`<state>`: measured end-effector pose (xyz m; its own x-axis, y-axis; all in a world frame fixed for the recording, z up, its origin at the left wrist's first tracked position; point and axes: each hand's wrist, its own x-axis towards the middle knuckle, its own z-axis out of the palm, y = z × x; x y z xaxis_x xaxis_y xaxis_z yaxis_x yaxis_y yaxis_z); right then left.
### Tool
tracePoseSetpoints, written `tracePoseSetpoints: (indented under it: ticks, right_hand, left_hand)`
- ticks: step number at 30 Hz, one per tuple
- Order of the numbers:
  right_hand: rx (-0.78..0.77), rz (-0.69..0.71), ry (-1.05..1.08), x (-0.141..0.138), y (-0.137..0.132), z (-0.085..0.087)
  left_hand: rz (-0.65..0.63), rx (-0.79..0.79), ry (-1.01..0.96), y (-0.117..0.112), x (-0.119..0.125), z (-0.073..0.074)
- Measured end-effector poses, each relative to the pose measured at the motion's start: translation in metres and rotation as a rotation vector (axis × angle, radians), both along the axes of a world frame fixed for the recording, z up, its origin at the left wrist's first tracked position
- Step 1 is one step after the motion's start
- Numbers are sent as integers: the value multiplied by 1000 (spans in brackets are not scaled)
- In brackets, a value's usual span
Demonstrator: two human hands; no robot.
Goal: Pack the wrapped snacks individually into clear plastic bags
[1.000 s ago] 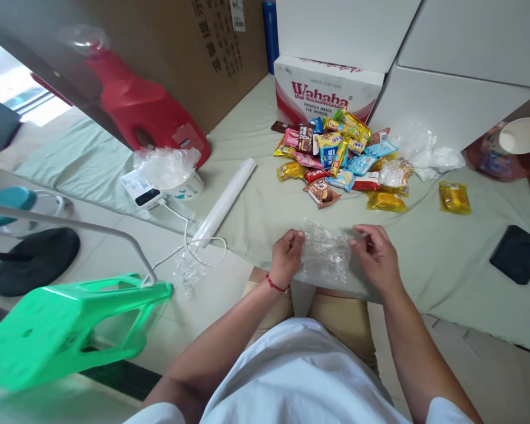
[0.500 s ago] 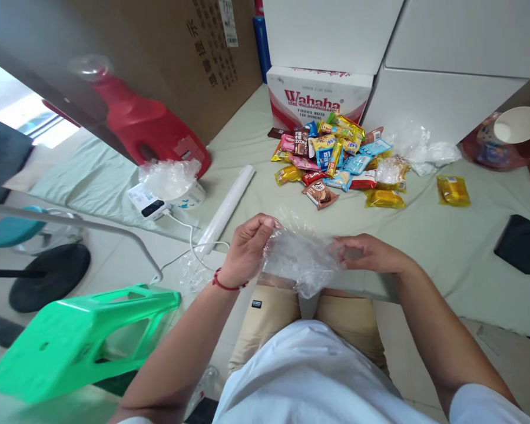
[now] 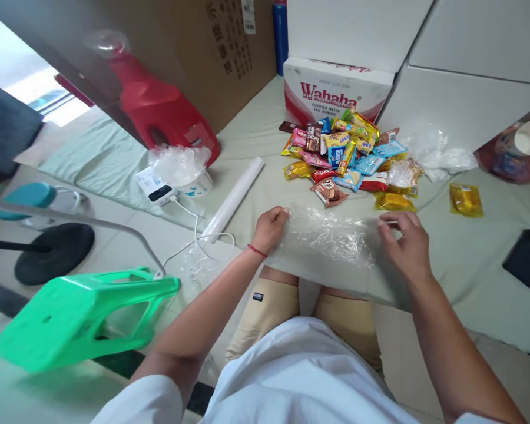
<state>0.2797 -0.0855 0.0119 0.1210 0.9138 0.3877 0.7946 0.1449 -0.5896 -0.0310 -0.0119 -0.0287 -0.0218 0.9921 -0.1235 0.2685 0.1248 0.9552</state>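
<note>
A crinkled sheet of clear plastic film is stretched between my two hands, just above the front edge of the cloth-covered table. My left hand, with a red cord on its wrist, pinches the film's left end. At the right end, my right hand grips the film between thumb and fingers. Beyond the film lies a heap of small wrapped snacks in many colours. A brown snack packet is the one closest to the film. Whether the film is a flat sheet or a bag, I cannot tell.
A white roll lies left of my hands, near a power bank with a white cable. Behind stand a red jug and a Wahaba-like printed carton. Rightward are a yellow packet and a black object. A green stool is at lower left.
My hands have moved apart and a little away from my body. The film between them went from bunched and hanging to stretched out wide. The view has shifted slightly.
</note>
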Motion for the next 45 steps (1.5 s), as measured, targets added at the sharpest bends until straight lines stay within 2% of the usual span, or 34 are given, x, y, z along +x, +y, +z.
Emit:
tracePoseSetpoints:
  ticks: [2,4,6,9,11,14,16,17,19,22,25,27,30,32,35,37,40,42,45]
  right_hand:
    - [77,226,-127,-29,-12,4]
    - [48,429,-296,-55,-18,1]
    - [-49,507,-435,-73,-16,-9]
    - [-219,515,-483,-81,-7,-31]
    - [-277,493,-384,-80,-5,-40]
    - [-291,416,-139,-79,-8,-41]
    - [-311,372,0,-81,-11,-36]
    - [-332,351,57,-83,-12,-32]
    - [-387,314,152,-87,-13,-25]
    - [-444,296,216,-93,-14,-19]
    - [-376,312,104,-99,-19,-15]
    - [-287,303,-67,-103,-25,-13]
    - [-201,296,-312,-109,-38,-12]
    - [-167,321,-380,-111,-45,-13]
    - [-147,389,-256,-109,-51,-16]
    - [-179,422,-47,-105,-50,-18]
    - [-241,397,230,-100,-43,-19]
    - [-243,379,301,-99,-36,-19]
    - [-262,431,319,-104,-27,-22]
  left_hand:
    - [-12,0,4,2,1,0]
    - [-16,-39,-32,3,2,1]
    - [-5,-97,-87,6,4,2]
    - [30,-176,-193,10,4,5]
    - [82,-178,-254,9,-2,9]
    - [286,-65,-265,-4,-16,14]
    - [440,1,-259,-23,-25,16]
    - [474,-4,-271,-34,-27,16]
    - [420,-90,-328,-58,-26,16]
    - [167,-266,-431,-89,-10,17]
    - [12,-379,-504,-102,14,23]
    - [2,-404,-533,-103,27,28]
    - [80,-410,-562,-100,37,31]
    - [125,-424,-587,-99,37,29]
    - [133,-444,-656,-98,32,24]
    - [113,-446,-696,-99,28,21]
    - [69,-420,-707,-100,25,18]
    - [44,-398,-683,-101,26,16]
    - [15,-391,-633,-101,27,13]
